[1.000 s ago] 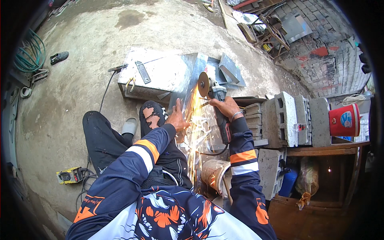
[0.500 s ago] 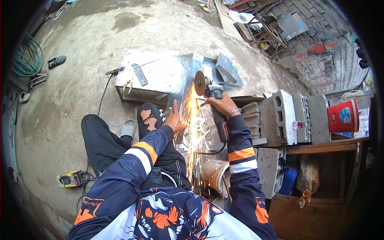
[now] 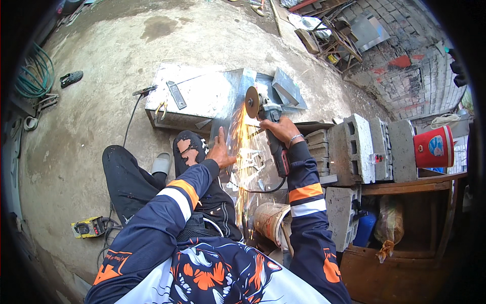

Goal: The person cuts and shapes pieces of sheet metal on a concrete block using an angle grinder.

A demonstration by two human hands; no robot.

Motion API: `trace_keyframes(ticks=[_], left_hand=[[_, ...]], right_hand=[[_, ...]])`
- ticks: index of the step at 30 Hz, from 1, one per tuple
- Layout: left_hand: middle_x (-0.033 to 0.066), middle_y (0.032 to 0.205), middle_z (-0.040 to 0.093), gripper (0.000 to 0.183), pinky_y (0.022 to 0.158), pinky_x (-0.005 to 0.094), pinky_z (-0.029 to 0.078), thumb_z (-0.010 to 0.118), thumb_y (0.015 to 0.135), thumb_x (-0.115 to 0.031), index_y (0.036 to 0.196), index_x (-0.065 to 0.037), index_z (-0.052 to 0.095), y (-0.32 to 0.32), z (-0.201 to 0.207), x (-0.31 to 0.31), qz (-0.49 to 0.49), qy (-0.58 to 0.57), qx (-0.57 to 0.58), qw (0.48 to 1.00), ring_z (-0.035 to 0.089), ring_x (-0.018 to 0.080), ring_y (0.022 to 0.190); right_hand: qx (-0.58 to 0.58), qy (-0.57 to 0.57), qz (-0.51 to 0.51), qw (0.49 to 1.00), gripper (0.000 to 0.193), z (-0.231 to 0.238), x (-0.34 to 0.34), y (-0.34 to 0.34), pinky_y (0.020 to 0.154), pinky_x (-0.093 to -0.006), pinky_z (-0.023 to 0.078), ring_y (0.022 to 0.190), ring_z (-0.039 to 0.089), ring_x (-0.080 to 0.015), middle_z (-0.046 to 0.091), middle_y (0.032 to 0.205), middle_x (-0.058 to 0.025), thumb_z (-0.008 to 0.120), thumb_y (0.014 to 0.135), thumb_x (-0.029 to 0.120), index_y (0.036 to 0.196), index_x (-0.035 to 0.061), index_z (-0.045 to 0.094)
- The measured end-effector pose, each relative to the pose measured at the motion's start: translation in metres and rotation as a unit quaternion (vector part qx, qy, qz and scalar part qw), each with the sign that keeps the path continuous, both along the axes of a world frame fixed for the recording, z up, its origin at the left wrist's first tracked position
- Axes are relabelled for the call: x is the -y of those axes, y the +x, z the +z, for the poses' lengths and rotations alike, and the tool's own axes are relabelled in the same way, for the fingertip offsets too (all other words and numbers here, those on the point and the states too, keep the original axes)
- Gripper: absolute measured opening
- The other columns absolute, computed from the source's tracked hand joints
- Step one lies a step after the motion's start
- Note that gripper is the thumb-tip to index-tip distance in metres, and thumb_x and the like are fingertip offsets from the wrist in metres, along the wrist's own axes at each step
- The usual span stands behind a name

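My right hand [image 3: 283, 131] is wrapped round the body of a corded angle grinder [image 3: 279, 154]. Its brown disc [image 3: 252, 103] stands on edge against a shiny sheet-metal strip [image 3: 234, 107], and orange sparks stream from there toward my lap. My left hand [image 3: 220, 153] presses on the strip's near part, left of the sparks, with fingers stretched out. Under the strip's far part is a low, pale metal-topped box [image 3: 195, 86]. On that top lie a dark flat bar [image 3: 177, 95] and yellow-handled pliers [image 3: 161, 109]. Sparks hide some of the strip and the scraps below.
Beside my right arm stand concrete hollow blocks [image 3: 358, 147] and a red bucket [image 3: 434, 146]. A dirty white bucket [image 3: 270, 221] sits below the grinder. Folded metal pieces [image 3: 288, 88] lie beyond the disc. A clamp with a cable [image 3: 145, 91] rests at the box's left edge.
The spark stream has become thinner, showing more of the metal scraps beneath. The grinder and both hands stay nearly in the same place.
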State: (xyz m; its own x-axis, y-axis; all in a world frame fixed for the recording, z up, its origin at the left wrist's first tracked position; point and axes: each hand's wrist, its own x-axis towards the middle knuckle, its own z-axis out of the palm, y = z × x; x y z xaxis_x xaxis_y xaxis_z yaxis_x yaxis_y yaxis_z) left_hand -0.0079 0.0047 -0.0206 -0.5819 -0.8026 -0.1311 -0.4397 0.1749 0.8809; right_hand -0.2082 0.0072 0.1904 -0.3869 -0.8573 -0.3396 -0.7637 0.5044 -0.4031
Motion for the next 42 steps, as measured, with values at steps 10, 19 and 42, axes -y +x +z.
trace_keyframes(ticks=[10, 19, 42], left_hand=[[0.0388, 0.15, 0.019, 0.135, 0.11, 0.0448, 0.037, 0.085, 0.065, -0.032, 0.15, -0.001, -0.015, -0.003, 0.008, -0.002, 0.006, 0.034, 0.019, 0.999, 0.033, 0.05, 0.136], [0.0339, 0.152, 0.018, 0.126, 0.112, 0.0395, 0.036, 0.08, 0.069, -0.028, 0.15, 0.004, -0.012, 0.001, 0.005, 0.0, 0.014, 0.005, 0.015, 1.0, 0.031, 0.0455, 0.139], [0.0336, 0.153, 0.014, 0.135, 0.117, 0.0396, 0.027, 0.086, 0.063, -0.029, 0.15, 0.002, -0.013, -0.005, -0.004, -0.003, 0.015, -0.103, 0.074, 0.992, 0.024, 0.0443, 0.143]], right_hand=[[-0.005, 0.003, 0.001, 1.0, 0.078, -0.001, 0.004, -0.006, 0.072, -0.0424, 0.052, 0.078, 0.068, -0.0385, 0.065, 0.082, -0.0339, 0.07, 0.064, 0.06, 0.08, -0.0161, 0.064], [-0.009, 0.003, 0.012, 1.0, 0.078, 0.003, 0.007, 0.0, 0.071, -0.0427, 0.051, 0.076, 0.067, -0.0385, 0.065, 0.082, -0.0343, 0.071, 0.063, 0.059, 0.08, -0.0166, 0.064], [-0.016, 0.012, 0.013, 1.0, 0.08, 0.014, 0.019, 0.01, 0.074, -0.0411, 0.052, 0.083, 0.068, -0.0387, 0.066, 0.088, -0.0339, 0.071, 0.063, 0.059, 0.087, -0.0174, 0.065]])
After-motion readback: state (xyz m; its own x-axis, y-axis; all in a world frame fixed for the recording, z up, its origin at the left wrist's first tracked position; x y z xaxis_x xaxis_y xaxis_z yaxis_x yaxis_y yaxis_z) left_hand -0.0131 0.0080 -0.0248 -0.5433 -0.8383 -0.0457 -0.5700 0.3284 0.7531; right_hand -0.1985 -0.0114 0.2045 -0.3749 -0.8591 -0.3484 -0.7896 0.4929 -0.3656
